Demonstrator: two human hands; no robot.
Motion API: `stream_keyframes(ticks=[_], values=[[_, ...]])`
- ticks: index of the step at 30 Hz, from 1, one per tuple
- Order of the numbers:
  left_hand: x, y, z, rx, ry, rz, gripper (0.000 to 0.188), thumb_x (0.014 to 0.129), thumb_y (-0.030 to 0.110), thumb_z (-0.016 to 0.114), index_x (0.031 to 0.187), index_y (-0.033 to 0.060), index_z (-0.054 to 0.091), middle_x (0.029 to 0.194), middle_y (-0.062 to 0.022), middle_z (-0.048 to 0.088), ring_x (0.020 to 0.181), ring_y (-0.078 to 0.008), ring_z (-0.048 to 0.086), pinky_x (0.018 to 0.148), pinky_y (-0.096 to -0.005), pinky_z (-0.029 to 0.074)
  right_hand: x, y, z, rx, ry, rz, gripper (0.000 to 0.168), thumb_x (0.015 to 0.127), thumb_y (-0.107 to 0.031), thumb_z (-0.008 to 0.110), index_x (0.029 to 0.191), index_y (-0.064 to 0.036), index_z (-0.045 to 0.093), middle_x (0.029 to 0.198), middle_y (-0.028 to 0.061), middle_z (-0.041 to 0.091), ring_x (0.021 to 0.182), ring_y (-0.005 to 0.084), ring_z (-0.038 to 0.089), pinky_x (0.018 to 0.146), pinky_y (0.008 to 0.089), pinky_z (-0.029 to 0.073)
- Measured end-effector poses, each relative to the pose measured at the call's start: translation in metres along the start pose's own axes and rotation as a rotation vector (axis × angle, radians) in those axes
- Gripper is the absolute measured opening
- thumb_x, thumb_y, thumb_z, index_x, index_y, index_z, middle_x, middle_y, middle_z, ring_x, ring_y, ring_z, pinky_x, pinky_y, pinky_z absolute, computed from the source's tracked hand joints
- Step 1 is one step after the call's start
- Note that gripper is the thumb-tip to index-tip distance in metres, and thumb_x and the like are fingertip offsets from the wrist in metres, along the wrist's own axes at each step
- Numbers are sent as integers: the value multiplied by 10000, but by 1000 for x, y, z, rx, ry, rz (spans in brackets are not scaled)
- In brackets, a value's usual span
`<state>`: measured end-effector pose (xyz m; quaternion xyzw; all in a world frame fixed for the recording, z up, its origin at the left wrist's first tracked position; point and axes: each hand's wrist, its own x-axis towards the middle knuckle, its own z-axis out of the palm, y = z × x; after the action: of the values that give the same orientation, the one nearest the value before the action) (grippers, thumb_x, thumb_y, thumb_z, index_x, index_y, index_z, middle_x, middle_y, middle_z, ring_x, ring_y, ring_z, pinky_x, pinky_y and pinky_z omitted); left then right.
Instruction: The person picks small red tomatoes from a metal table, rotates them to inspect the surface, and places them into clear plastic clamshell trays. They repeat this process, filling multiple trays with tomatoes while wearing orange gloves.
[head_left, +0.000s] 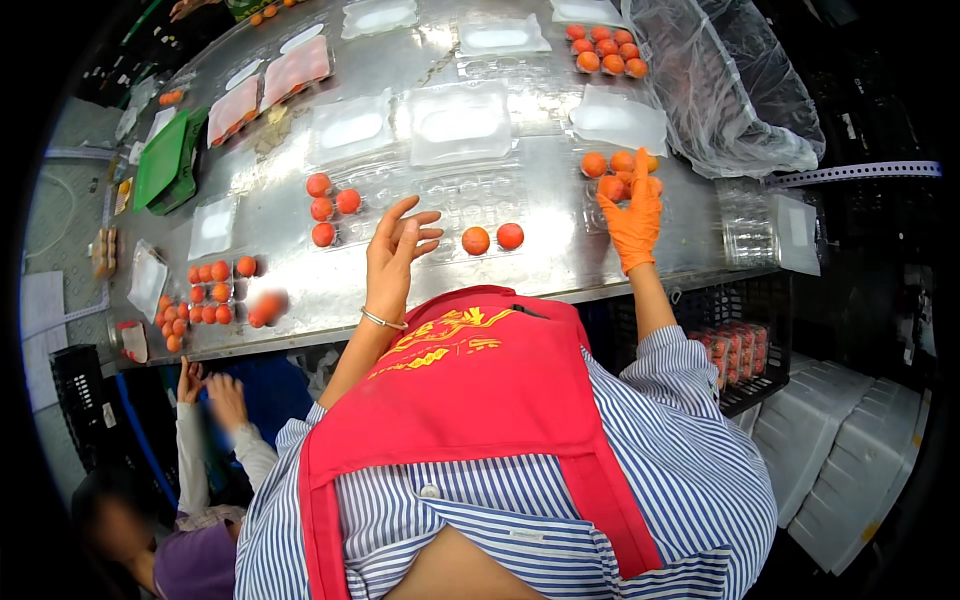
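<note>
My left hand (397, 244), bare with a bracelet at the wrist, hovers with fingers apart and holds nothing. To its left, several round orange-red fruits (321, 208) sit in a clear plastic tray; to its right, two more fruits (493, 238) lie at the near edge of another clear tray (480, 199). My right hand (634, 214), in an orange rubber glove, reaches over a clear tray holding several orange fruits (594, 164). Its fingers touch or cover some of them; whether it grips one is hidden. White liner sheets (459, 124) lie on the open trays' far sides.
A metal table (420, 289) carries filled fruit trays (606, 51), green trays (161, 161) and a plastic-lined container (720, 90). Stacked clear trays (750, 232) stand at the right edge. A black crate (776, 337) of packed fruit is below. A co-worker's hands (225, 397) are at lower left.
</note>
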<state>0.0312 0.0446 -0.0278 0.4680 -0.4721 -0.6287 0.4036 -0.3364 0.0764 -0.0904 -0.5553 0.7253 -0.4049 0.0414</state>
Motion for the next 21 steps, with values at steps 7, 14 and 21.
stream_keyframes(ticks=[7,14,21], values=[[0,-6,1,-18,1,3,446,1087,280,534,1451,25,502,1246,-177,693,1083,-221,691,956,-346,563,2,20,12,-72,-105,-45,977,675,-33,877,1551,-141,460,1039,62,708,1004,286,638,900,422,508],[-1,-10,1,-29,-5,-10,433,1084,283,545,1431,25,521,1221,-167,704,1045,-197,696,934,-330,567,8,17,8,-189,-124,-158,981,640,-34,892,1531,-142,495,1048,89,694,1006,295,628,917,419,494],[-2,-11,3,-20,-2,-23,434,1082,278,552,1427,16,522,1207,-164,709,1033,-190,697,928,-323,569,8,30,12,-123,-162,-132,919,690,-24,862,1527,-141,503,1117,100,690,1077,315,625,945,432,490]])
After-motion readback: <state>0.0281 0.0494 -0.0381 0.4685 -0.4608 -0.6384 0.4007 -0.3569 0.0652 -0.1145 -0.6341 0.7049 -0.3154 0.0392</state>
